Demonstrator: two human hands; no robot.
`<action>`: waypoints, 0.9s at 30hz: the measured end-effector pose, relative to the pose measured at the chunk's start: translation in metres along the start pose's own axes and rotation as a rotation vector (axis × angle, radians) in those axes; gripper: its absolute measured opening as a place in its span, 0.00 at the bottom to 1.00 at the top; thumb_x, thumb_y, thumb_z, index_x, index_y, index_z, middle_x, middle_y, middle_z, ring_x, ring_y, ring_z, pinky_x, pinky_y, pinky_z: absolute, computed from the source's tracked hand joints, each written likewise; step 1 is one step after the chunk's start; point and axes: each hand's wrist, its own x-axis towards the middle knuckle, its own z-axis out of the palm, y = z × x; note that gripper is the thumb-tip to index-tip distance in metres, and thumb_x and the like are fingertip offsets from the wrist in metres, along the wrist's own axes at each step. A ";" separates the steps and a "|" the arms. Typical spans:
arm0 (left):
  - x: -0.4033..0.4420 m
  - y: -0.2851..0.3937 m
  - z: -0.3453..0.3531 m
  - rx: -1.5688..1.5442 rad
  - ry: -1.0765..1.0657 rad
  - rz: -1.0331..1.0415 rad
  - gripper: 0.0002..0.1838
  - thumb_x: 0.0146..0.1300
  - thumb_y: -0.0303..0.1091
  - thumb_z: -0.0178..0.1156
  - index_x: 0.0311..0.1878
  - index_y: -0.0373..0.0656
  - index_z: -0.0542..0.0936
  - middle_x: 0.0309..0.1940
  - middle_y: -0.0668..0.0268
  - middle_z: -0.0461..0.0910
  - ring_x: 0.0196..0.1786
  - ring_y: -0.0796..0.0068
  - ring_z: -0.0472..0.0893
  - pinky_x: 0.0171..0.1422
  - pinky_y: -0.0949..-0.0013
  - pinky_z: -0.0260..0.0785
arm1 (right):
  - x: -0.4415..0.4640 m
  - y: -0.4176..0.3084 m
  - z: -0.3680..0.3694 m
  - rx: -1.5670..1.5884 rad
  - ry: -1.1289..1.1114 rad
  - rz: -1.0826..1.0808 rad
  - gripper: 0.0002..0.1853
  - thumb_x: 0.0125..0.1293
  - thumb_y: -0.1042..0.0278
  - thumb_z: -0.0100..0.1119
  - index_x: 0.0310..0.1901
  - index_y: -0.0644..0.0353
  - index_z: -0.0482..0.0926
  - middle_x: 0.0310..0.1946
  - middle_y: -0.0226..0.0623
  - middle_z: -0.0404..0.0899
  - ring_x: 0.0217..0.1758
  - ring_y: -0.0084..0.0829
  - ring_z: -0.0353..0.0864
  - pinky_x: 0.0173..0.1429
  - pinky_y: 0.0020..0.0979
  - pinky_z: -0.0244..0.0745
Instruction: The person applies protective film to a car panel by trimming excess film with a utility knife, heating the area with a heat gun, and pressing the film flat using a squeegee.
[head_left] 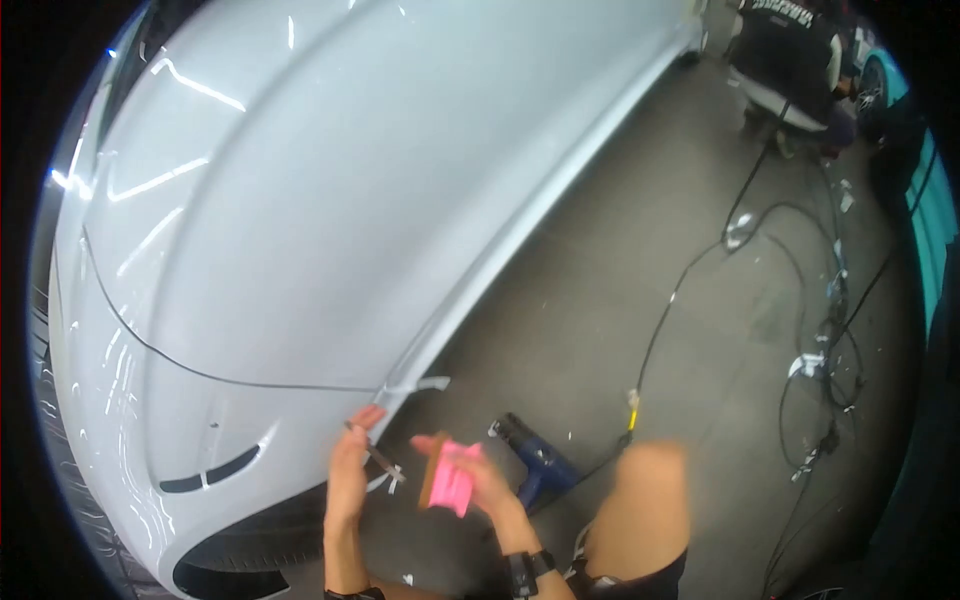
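Observation:
Near the edge of a white car panel (330,200), my left hand (350,450) holds a thin, dark, knife-like tool (378,458) that points down to the right. A small white scrap (396,476) shows by the tool's lower end. My right hand (478,475), a little further right, is closed on a pink squeegee (456,480) with a brown edge. The two hands are apart, and neither visibly touches the panel. A pale strip (430,384) sticks out from the panel's edge above them.
A dark blue heat gun (540,462) lies on the grey floor (600,300) beside my right hand. Black cables (662,310) and white scraps (808,364) run along the right. A person (790,60) crouches at the upper right near a teal car (930,230).

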 end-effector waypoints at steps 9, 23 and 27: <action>-0.042 0.033 -0.002 -0.735 -0.354 -0.399 0.31 0.77 0.51 0.48 0.73 0.39 0.67 0.65 0.54 0.73 0.65 0.64 0.75 0.69 0.60 0.67 | -0.030 -0.047 0.101 -1.190 0.308 -0.004 0.21 0.70 0.51 0.57 0.42 0.65 0.82 0.34 0.45 0.83 0.38 0.39 0.84 0.43 0.37 0.76; -0.136 0.212 -0.082 -0.772 -0.280 -0.687 0.15 0.65 0.23 0.50 0.52 0.39 0.79 0.44 0.62 0.82 0.46 0.70 0.81 0.54 0.68 0.74 | -0.216 -0.235 0.328 -0.791 0.734 -0.105 0.20 0.68 0.82 0.53 0.60 0.59 0.77 0.51 0.41 0.81 0.52 0.33 0.85 0.53 0.30 0.79; -0.110 0.327 -0.100 -0.548 -0.423 -0.501 0.17 0.65 0.26 0.54 0.56 0.40 0.79 0.56 0.60 0.79 0.59 0.69 0.77 0.64 0.68 0.69 | -0.266 -0.394 0.427 -1.159 0.995 -0.320 0.23 0.70 0.78 0.51 0.67 0.57 0.69 0.48 0.41 0.83 0.51 0.39 0.85 0.55 0.35 0.78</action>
